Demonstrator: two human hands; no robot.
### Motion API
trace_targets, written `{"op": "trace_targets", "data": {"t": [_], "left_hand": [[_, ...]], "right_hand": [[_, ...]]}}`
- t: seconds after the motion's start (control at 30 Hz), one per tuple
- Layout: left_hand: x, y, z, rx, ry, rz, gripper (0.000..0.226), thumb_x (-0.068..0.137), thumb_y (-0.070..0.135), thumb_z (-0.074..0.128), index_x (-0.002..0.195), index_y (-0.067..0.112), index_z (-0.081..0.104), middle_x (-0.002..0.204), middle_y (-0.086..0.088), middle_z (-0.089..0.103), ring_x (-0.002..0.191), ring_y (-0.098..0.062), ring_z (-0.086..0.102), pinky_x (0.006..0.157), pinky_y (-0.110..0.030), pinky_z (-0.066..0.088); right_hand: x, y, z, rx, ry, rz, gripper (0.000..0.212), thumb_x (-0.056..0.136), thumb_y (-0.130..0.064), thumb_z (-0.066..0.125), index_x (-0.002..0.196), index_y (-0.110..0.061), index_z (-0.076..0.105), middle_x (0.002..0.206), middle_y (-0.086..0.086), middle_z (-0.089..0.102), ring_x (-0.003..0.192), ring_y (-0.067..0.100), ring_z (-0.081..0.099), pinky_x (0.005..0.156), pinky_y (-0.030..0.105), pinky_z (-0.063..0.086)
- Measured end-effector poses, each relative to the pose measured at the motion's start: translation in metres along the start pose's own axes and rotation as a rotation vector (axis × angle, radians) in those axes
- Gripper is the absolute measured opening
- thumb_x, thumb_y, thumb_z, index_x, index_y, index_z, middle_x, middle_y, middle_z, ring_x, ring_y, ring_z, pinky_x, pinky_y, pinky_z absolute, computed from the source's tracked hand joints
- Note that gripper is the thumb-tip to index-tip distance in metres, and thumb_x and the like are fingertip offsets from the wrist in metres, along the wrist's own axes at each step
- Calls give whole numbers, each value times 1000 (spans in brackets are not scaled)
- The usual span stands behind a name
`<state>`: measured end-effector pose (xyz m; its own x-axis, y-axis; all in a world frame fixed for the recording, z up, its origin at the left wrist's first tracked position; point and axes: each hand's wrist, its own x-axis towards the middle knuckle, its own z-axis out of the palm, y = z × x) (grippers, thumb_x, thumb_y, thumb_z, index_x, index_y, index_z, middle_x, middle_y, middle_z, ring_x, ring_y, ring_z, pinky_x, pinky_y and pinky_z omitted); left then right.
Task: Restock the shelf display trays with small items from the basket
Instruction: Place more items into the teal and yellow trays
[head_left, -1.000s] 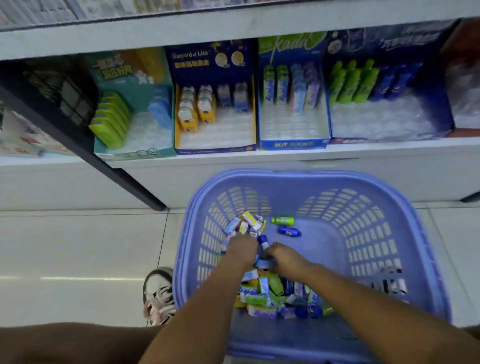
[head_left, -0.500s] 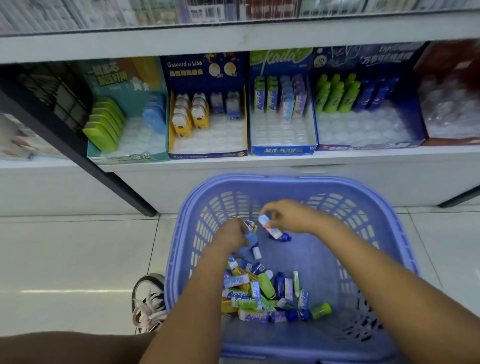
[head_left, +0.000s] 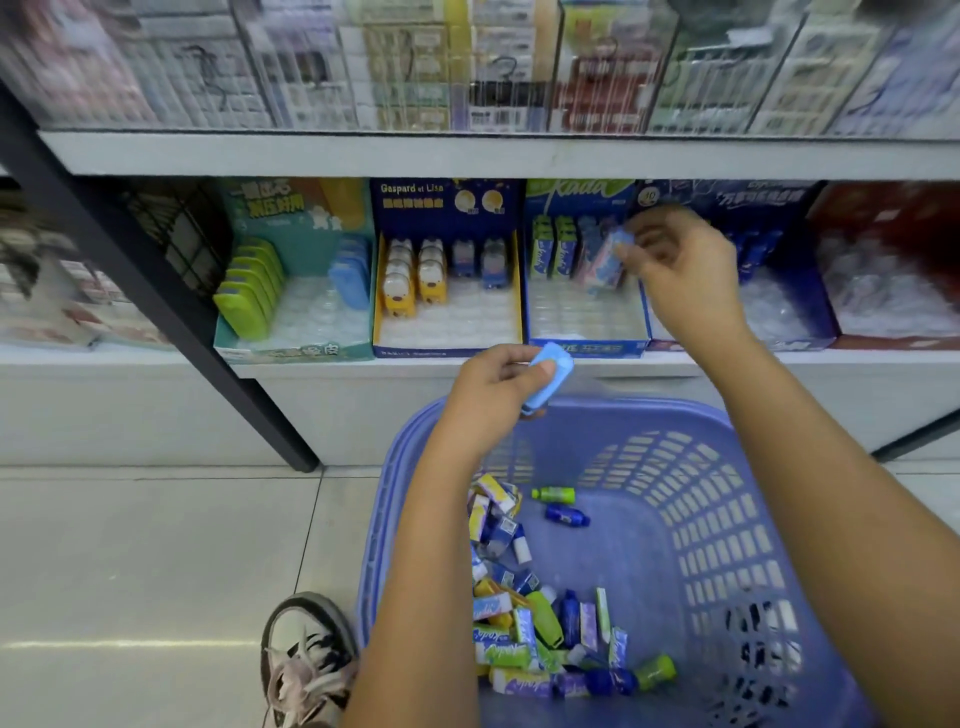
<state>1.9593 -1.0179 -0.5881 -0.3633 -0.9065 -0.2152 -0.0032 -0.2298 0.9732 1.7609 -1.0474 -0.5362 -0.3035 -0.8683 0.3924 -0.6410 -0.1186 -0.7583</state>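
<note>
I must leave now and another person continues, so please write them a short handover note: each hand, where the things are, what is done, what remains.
Left hand holds a light blue case over the far rim of the basket.
Right hand pinches a small box at the back rows of the Kada tray; blur hides whether it is seated.
Done: both items are out of the basket.
Left: seat the box; the case probably goes to the teal tray, which has similar blue cases. A pile of small items waits in the basket, and the trays show empty front slots.
</note>
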Motion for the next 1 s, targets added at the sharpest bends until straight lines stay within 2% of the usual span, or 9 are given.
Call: {"op": "trace_targets", "data": {"t": [0.1,0.2,0.33,0.5,0.67,0.73,0.83,0.9,1.0], "left_hand": [[-1,5,3,-73,34,19,18,93,13,58,109,8,59,95,-7,62,75,-13,61,58,-18,53],[-1,7,3,-109,99,45,19,92,16,59,110,9,60,102,-11,64,77,-15,64,60,-19,54],[1,6,1,-81,159,67,18,91,15,61,109,16,62,104,-10,67,83,-17,64,70,-27,56],[1,3,-2,14,172,72,29,89,7,61,112,25,63,112,-4,67,95,-18,66,83,-32,54],[0,5,-1,-39,221,88,29,87,10,64,108,30,64,110,-3,68,93,-12,66,79,-24,53],[-1,7,-3,-59,242,123,29,87,9,64,108,30,64,105,-2,68,89,-10,66,73,-19,52],[-4,12,-11,-113,306,200,27,87,4,64,109,20,65,104,-3,70,95,-14,66,79,-21,53],[-5,17,-22,-116,355,265,27,87,4,64,111,16,65,108,-6,70,100,-16,66,86,-26,53],[-6,28,-41,-164,402,350,28,87,2,63,113,12,63,108,-7,70,97,-12,66,83,-21,53]], "right_hand": [[16,13,5,-101,-76,26,18,86,-11,65,104,-8,63,98,13,65,82,20,59,70,14,47],[21,22,11,-173,-187,39,18,86,-11,65,104,-9,63,93,6,62,86,25,60,75,22,47],[29,26,3,-217,-256,34,13,84,-12,67,97,-15,64,90,3,61,82,17,58,65,9,42],[38,28,8,-324,-360,113,18,82,-11,70,99,-10,68,99,7,67,87,15,60,78,21,45],[37,23,9,-360,-346,125,18,80,-11,72,98,-7,71,107,8,68,95,20,62,90,30,49],[34,15,7,-395,-276,44,22,82,-15,71,103,-10,71,109,8,65,88,18,60,83,25,48],[11,-16,17,-33,-260,27,13,81,-25,72,93,-21,69,89,4,68,69,11,58,61,12,46],[-8,-44,34,237,-448,24,10,81,-22,71,90,-26,68,82,-3,70,70,12,63,61,16,52],[-16,-74,58,367,-587,5,19,82,-11,71,99,-18,66,92,9,71,76,16,65,67,23,56]]}}
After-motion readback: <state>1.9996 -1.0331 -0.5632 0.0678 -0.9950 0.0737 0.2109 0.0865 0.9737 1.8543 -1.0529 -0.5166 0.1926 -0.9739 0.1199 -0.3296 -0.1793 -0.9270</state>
